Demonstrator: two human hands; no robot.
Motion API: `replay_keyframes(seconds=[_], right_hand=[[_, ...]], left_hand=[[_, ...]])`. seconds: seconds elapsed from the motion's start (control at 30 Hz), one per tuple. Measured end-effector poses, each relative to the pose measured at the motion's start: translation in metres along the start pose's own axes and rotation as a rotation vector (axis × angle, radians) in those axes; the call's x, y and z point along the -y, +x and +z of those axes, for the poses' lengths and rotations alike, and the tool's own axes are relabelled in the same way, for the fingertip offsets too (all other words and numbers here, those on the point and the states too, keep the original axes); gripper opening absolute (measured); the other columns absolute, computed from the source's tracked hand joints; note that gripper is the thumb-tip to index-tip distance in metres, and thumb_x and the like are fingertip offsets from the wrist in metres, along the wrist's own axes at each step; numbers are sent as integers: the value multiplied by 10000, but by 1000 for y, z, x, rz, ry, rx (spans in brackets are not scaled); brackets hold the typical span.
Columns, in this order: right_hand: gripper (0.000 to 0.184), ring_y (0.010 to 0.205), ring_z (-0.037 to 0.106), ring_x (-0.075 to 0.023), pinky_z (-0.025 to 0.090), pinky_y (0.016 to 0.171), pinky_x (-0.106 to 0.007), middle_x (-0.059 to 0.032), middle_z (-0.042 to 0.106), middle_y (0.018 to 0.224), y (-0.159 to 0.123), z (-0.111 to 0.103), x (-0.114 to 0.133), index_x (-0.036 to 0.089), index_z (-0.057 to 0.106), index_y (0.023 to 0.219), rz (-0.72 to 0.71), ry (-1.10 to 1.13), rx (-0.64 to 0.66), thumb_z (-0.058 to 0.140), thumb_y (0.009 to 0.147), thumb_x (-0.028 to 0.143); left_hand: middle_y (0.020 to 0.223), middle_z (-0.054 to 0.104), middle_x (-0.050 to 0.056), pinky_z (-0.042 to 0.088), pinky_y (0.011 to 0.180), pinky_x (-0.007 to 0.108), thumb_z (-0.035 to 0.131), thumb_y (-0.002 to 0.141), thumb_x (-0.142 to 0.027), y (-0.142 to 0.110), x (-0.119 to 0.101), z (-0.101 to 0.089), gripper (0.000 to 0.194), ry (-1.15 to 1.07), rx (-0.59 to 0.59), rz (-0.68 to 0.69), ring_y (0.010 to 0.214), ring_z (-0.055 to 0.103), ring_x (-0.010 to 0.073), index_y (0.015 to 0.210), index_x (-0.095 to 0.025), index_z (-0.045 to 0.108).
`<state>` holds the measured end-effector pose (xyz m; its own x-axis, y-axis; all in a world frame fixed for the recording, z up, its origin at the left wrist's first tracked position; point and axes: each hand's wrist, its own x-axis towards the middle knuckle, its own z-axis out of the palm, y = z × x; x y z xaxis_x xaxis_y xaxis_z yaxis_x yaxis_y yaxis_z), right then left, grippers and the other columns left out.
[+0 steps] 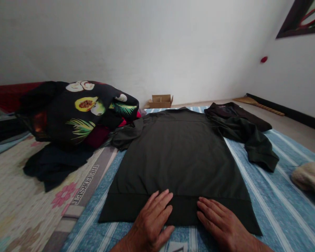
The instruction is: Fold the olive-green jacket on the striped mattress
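Dark green-grey knit, looks like a long-sleeved sweatshirt (pixel 183 157), lies flat straight ahead of both hands, long axis running away from the person: hem nearest, neckline at the far end. Key relation: left hand (pixel 153 218) and right hand (pixel 222 224) sit either side of the hem's midpoint, palms down, fingertips about on the seam above the hem band (pixel 185 210). Neither is clearly nearer; both touch the cloth. Left hand is spread flat, thumb out, gripping nothing. Right hand is flat too, fingers closer together, no cloth pinched that I can see; its thumb is hidden. Body panel is smooth, matte, faint ripples, roughly a trapezoid from this angle. Right sleeve (pixel 257 140) angles outward with a bend, loosely creased; left sleeve (pixel 128 134) is bunched against the clothes pile. Underneath: blue sheet (pixel 286 196), mottled, white stripes. Left of it, floral bedding (pixel 13 182), quilted-looking, with a lettered grey border. Pile has glossy-looking black fruit-print fabric (pixel 55 115) on top, limp navy cloth (pixel 55 162) below. Far right: dark brown garment (pixel 248 115), folded, by the right shoulder; beige fleecy cloth (pixel 311 176) nearer. Open cardboard box (pixel 160 102), stiff and square-edged, stands beyond the neckline.
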<state>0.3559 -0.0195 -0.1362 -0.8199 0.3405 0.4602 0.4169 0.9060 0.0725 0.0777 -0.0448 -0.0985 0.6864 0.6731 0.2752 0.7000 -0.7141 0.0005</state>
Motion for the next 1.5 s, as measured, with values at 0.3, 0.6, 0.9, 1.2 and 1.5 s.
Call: replay_keyframes(seconds=[0.3, 0.6, 0.9, 1.2, 1.5], right_hand=[[335, 1123, 550, -240, 531, 857, -360, -113, 634, 1147, -9, 6, -5, 137, 599, 1124, 47, -6, -53, 345, 917, 205], [272, 1063, 591, -211, 532, 847, -314, -123, 672, 1047, -6, -2, -8, 127, 605, 1061, 129, 70, -188, 403, 878, 133], [187, 927, 643, -190, 550, 791, -284, -123, 690, 910, 11, -19, -9, 111, 601, 938, 166, 112, -268, 424, 884, 134], [221, 1010, 615, -225, 552, 799, -318, -127, 686, 951, -3, -5, -7, 112, 621, 875, 106, -1, -243, 401, 880, 107], [358, 1039, 603, -248, 559, 760, -329, -128, 676, 1033, -8, -8, -8, 113, 642, 1006, 26, -165, -118, 294, 932, 157]], left_hand=[[1249, 571, 109, 440, 995, 396, 531, 762, -145, -11, 6, -6, 315, 79, -49, 38, 1230, 451, 242, 1074, -148, 576], [1261, 557, 127, 419, 1009, 393, 419, 726, -15, -22, 12, -7, 443, 24, -85, 49, 1273, 394, 225, 1146, -109, 526], [1276, 546, 122, 421, 1007, 372, 352, 702, 21, -29, 20, -6, 512, 7, -80, 63, 1277, 386, 208, 1172, -103, 514], [1178, 619, 111, 420, 1003, 321, 343, 784, 2, -43, 37, 4, 394, 160, -244, -27, 1212, 471, 187, 1054, -121, 604], [1141, 640, 100, 449, 942, 305, 294, 786, 11, -43, 42, 6, 434, 284, -260, -89, 1164, 516, 175, 1028, -131, 625]])
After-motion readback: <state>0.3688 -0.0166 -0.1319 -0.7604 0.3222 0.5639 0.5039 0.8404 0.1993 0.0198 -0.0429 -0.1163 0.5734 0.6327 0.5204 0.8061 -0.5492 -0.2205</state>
